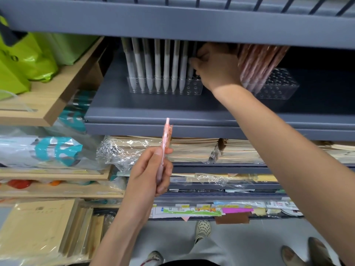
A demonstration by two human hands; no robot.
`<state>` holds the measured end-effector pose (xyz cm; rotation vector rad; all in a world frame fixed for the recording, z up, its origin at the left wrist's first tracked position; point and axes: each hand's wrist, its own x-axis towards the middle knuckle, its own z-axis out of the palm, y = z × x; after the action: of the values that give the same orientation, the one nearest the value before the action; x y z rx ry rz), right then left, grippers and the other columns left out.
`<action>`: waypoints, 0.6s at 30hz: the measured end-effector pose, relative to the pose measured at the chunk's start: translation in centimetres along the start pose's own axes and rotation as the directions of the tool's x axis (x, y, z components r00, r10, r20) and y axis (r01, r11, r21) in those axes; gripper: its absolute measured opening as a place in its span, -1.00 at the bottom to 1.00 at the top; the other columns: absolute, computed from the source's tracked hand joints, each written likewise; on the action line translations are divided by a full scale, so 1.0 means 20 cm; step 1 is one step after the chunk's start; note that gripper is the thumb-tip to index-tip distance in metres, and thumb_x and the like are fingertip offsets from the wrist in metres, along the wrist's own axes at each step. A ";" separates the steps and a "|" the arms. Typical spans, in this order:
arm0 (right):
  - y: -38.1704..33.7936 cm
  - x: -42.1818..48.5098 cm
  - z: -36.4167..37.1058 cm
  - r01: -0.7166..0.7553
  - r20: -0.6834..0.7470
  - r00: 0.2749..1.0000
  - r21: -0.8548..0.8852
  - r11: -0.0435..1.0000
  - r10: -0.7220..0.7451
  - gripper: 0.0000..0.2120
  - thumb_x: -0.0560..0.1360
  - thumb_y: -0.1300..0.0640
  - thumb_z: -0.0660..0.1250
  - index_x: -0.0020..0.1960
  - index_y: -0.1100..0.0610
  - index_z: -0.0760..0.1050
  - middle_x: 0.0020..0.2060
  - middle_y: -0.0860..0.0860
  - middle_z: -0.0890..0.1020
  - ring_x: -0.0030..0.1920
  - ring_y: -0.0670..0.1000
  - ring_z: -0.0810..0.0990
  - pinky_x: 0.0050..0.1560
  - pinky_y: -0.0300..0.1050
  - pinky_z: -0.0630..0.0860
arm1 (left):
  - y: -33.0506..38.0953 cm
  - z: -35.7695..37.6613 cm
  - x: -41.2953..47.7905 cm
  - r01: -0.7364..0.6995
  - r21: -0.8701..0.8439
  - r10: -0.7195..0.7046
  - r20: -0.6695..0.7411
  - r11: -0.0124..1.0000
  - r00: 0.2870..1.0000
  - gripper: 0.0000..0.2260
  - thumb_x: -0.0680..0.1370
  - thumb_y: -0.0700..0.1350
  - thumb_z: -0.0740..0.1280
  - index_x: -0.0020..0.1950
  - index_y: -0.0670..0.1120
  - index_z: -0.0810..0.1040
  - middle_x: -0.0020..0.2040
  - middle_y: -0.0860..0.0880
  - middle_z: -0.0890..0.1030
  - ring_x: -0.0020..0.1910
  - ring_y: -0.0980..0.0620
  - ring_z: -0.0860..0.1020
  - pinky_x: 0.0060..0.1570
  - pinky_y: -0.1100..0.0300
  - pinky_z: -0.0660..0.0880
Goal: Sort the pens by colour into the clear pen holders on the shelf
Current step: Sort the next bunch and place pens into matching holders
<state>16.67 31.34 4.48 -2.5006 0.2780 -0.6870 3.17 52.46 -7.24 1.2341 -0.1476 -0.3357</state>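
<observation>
Seating step, I'm judging: my right hand point(215, 68) is pinching the endmost slim white plastic pen point(190, 68) into the left clear plastic holder point(195, 89) on the grey metal shelf point(153, 110). My left hand point(151, 173) is gripping a pink pen point(165, 139) below the shelf; next it's needing the right holder point(278, 87), beside the pink bunch point(255, 62).

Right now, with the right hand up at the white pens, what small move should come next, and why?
Probably seat the white pen that the right hand pinches into the left holder, whose right end shows free holes. The left hand holds a pink pen, bound for the right holder with the pink pens.
</observation>
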 end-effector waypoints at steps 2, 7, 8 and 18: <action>0.00 0.00 0.00 -0.007 0.007 1.000 -0.004 1.000 0.007 -0.70 0.54 -0.03 0.33 0.14 0.15 0.56 0.15 0.09 0.62 0.21 0.14 0.53 0.23 -0.02 0.44 | 0.00 -0.01 -0.01 0.005 0.002 -0.005 -0.003 1.000 1.000 -0.72 0.59 0.07 0.23 0.09 -0.08 0.61 -0.31 -0.12 0.37 -0.52 0.06 0.20 -0.55 0.28 0.20; 0.01 0.00 0.02 -0.023 0.003 1.000 -0.002 1.000 0.023 -0.71 0.52 -0.04 0.35 0.10 0.15 0.60 0.08 0.09 0.65 0.15 0.12 0.57 0.19 -0.03 0.48 | 0.01 -0.02 -0.03 0.027 -0.012 -0.027 -0.023 1.000 0.999 -0.75 0.57 0.06 0.23 0.04 -0.04 0.63 -0.35 -0.03 0.39 -0.51 0.10 0.18 -0.54 0.31 0.17; 0.01 0.00 0.01 -0.039 -0.001 0.999 0.030 0.999 0.039 -0.71 0.51 -0.03 0.36 0.09 0.16 0.61 0.04 0.10 0.67 0.11 0.11 0.60 0.16 -0.04 0.50 | 0.01 -0.02 -0.03 0.034 -0.025 -0.035 -0.034 0.999 0.999 -0.79 0.58 0.03 0.23 0.00 -0.03 0.62 -0.36 -0.01 0.40 -0.50 0.10 0.17 -0.54 0.31 0.15; 0.06 -0.45 -0.18 -0.106 0.258 0.965 0.574 0.812 -0.057 -0.90 0.51 0.20 0.38 -0.14 0.08 0.65 -0.29 0.04 0.70 -0.37 -0.06 0.61 -0.28 -0.16 0.59 | -0.02 0.06 0.00 -0.057 -0.054 0.057 -0.009 0.997 0.998 -0.87 0.56 -0.11 0.25 -0.08 -0.07 0.58 -0.24 -0.26 0.43 -0.51 0.05 0.27 -0.50 0.25 0.23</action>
<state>7.18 31.69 2.68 -1.9503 -0.0089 -0.3438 2.87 51.32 -7.24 1.1749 -0.1664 -0.2839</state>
